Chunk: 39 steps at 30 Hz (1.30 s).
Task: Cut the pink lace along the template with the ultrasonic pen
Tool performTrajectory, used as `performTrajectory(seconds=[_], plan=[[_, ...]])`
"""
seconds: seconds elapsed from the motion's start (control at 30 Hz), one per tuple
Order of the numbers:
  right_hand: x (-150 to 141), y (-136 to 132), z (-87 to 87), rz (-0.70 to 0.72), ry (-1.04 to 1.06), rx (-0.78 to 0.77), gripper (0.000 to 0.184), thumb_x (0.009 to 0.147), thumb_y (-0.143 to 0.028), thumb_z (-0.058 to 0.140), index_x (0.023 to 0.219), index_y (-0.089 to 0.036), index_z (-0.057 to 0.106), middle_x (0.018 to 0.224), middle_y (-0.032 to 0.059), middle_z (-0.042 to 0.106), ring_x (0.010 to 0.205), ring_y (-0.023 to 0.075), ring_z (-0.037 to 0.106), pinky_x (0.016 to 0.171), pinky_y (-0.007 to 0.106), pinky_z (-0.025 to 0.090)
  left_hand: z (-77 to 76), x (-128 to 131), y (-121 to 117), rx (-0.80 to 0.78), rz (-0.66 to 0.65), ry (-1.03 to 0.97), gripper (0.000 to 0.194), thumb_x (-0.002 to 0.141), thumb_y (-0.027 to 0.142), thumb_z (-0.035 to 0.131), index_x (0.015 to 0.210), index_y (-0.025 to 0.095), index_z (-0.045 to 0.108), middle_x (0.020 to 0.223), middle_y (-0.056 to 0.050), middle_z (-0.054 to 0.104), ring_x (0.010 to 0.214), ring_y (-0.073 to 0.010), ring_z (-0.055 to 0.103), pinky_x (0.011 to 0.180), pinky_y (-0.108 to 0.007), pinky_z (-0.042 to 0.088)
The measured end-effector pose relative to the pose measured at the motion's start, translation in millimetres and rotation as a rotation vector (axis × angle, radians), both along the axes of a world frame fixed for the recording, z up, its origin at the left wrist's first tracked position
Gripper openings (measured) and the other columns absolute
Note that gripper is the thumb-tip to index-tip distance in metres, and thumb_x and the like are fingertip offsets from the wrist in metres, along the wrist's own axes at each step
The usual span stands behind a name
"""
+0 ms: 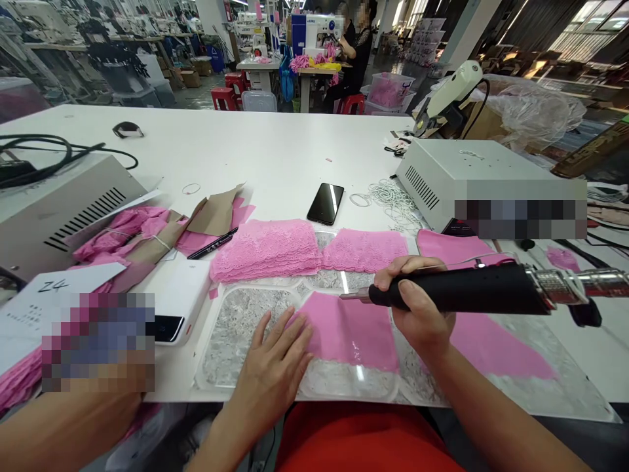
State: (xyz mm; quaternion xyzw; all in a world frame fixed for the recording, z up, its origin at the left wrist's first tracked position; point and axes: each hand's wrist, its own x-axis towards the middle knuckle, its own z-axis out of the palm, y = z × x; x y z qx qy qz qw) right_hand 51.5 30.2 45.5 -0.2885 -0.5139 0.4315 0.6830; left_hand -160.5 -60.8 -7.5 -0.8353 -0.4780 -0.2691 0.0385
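My left hand lies with fingers spread, its fingertips on the left edge of a smooth pink fabric piece. This piece lies on a clear template over a marbled board. In my right hand is a black hand tool with a thin metal nozzle and a metal hose running off to the right. Its tip is over the upper part of the fabric; contact I cannot tell. Behind it sit a stack of pink lace pieces and a smaller lace piece. More smooth pink fabric lies right, partly behind my forearm.
Another person's forearm reaches in at the left, by a white box and paper. A phone, tangled white cord and a pen lie on the table. Metal boxes flank both sides.
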Motion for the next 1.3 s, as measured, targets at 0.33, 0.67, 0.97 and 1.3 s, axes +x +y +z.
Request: performTrajectory(seconds=[0.33, 0.67, 0.97, 1.3], plan=[[-0.2, 2.3, -1.4, -0.004, -0.068, -0.002, 0.012, 0.075, -0.023, 0.064, 0.08, -0.022, 0.053, 0.076, -0.0021, 0.057, 0.059, 0.0122, 0.058, 0.057, 0.032, 0.052, -0.2, -0.2, -0.9, -0.006, 0.007, -0.019, 0.029, 0.095, 0.017, 0.046, 0.119, 0.018, 0.06, 0.127, -0.005, 0.062, 0.129, -0.0238, 0.048, 0.114, -0.046, 0.028], [-21.6, -0.1, 2.1, 0.115, 0.028, -0.033, 0.014, 0.076, -0.019, 0.061, 0.088, -0.023, 0.057, 0.086, -0.0004, 0.056, 0.063, 0.0124, 0.058, 0.061, 0.033, 0.05, 2.7, -11.9, -16.9, 0.004, 0.037, -0.023, 0.029, 0.094, 0.014, 0.047, 0.121, 0.016, 0.058, 0.124, -0.007, 0.064, 0.129, -0.0243, 0.048, 0.11, -0.047, 0.034], [-41.7, -4.5, -4.3, 0.179, 0.023, -0.054, 0.012, 0.077, -0.017, 0.061, 0.087, -0.023, 0.057, 0.085, -0.0009, 0.057, 0.063, 0.0122, 0.058, 0.064, 0.034, 0.051, 2.8, -18.3, -22.4, 0.013, 0.028, -0.021, 0.029, 0.092, 0.013, 0.05, 0.119, 0.016, 0.06, 0.122, -0.009, 0.065, 0.128, -0.0256, 0.049, 0.11, -0.048, 0.035], [-42.6, -2.9, -5.8, 0.19, -0.025, -0.055, 0.01, 0.078, -0.019, 0.062, 0.084, -0.023, 0.054, 0.082, -0.0017, 0.057, 0.064, 0.0127, 0.059, 0.063, 0.034, 0.052, 1.7, -18.4, -21.9, 0.033, 0.023, -0.038, 0.028, 0.092, 0.014, 0.05, 0.118, 0.013, 0.06, 0.12, -0.009, 0.066, 0.126, -0.0269, 0.051, 0.109, -0.049, 0.035]])
